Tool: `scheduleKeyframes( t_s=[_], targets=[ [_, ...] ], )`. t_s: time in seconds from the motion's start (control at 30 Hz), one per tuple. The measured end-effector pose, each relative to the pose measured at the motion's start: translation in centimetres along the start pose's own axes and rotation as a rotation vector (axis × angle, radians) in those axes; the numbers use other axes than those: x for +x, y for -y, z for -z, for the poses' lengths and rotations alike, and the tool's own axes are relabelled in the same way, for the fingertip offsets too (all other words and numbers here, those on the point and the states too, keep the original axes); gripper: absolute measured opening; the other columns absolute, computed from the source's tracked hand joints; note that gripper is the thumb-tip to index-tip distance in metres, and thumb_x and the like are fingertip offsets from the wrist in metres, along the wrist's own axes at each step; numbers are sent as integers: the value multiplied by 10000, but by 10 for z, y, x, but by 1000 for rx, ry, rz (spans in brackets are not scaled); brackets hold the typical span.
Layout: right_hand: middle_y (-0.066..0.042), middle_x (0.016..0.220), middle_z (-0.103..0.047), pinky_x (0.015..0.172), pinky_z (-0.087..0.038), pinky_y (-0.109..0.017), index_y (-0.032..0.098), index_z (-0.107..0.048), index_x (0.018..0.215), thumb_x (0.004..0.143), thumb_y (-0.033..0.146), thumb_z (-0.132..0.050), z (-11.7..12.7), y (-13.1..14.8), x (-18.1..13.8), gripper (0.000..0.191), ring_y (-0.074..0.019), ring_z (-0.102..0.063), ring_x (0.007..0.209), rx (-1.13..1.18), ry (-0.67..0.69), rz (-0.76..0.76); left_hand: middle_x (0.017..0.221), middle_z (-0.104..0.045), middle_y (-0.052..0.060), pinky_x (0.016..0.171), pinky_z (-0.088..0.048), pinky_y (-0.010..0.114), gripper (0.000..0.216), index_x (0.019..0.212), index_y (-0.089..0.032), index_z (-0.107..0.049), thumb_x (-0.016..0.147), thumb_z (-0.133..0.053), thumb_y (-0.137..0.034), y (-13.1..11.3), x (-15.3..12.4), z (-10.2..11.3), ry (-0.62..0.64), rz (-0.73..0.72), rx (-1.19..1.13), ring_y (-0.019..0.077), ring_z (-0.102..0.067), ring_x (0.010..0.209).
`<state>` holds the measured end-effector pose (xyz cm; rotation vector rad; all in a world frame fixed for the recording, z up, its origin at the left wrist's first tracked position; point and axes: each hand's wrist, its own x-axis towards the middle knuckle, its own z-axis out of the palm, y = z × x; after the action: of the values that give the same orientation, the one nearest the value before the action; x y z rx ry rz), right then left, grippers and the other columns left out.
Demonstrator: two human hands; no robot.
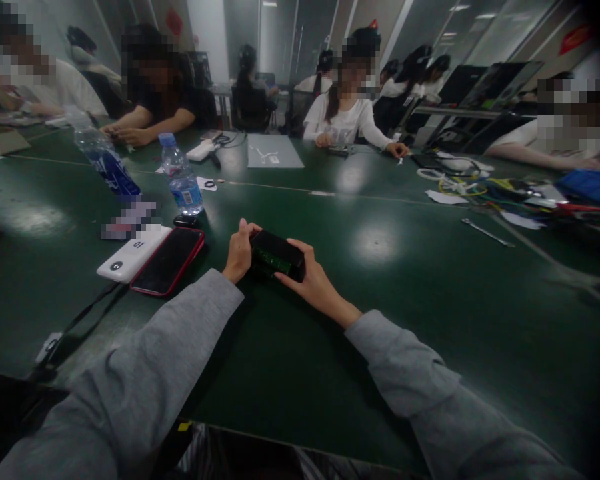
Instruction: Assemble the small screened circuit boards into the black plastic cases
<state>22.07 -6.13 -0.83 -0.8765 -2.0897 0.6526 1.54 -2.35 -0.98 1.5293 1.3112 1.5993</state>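
A small black box with a green circuit board showing in it rests low over the green table. My left hand is closed round its left end, thumb on top. At the right end, my right hand wraps its fingers over the box. Both arms wear grey sleeves. Just left of my hands lie a phone in a red case and a white power bank, side by side.
Two water bottles stand at the left. A metal wrench and a tangle of cables and parts lie at the right. A grey mat lies across the table. Several people sit round the far side.
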Motion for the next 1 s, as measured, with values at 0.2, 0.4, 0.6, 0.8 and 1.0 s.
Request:
scheduleKeyframes(
  t_s=[0.2,0.4,0.6,0.8,1.0],
  targets=[
    [-140,1472,-437,1032,-505,-521,284,-278,1474,857,479,-692,-1,0,0,768,-320,-548,1275,-6,-3,-19,722,-650,43,715,-495,317,748,734,-211,-635,974,-118,-695,-1,0,0,9,18,20,180,-616,705],
    [-121,1461,-456,1051,-491,-534,302,-288,1467,854,466,-703,0,1,1,758,-321,-544,1280,7,-5,-22,726,-649,39,701,-481,303,742,744,-211,-635,973,-122,-696,-1,0,1,7,24,41,173,-617,708],
    [-123,1468,-451,1057,-490,-523,293,-291,1462,854,438,-709,1,3,1,752,-317,-534,1293,5,-9,-18,728,-666,38,697,-489,301,749,743,-213,-646,978,-119,-691,1,1,2,15,7,52,171,-639,711],
    [-119,1472,-451,1071,-483,-501,287,-301,1459,859,431,-703,1,3,1,736,-301,-535,1295,-14,-29,-6,837,-698,54,790,-522,323,642,861,-204,-650,1009,-195,-632,2,2,1,-55,-39,47,180,-672,805],
    [-113,1462,-464,1056,-494,-499,291,-300,1461,865,437,-688,2,2,2,726,-296,-552,1276,-47,-55,-17,902,-691,57,812,-508,328,572,937,-209,-641,1023,-229,-596,8,4,0,-112,-117,77,173,-656,843]
  ],
)
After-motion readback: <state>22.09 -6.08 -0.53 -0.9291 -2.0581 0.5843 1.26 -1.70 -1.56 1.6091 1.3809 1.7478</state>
